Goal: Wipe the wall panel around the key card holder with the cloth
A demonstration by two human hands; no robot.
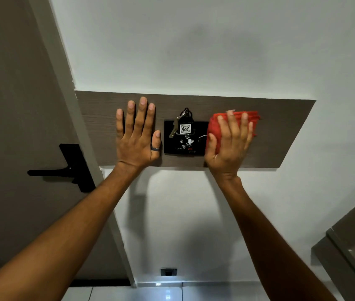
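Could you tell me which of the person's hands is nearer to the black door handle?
Left. The left hand rests flat on the wall panel, just right of the door handle; the right hand, pressing the red cloth, is beyond the key card holder.

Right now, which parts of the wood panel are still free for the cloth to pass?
The panel is bare right of the cloth up to its right end, and in a strip along the top edge above both hands. A short bare patch lies left of the left hand. It is crowded in the middle: the holder with keys sits tightly between the left hand and right hand.
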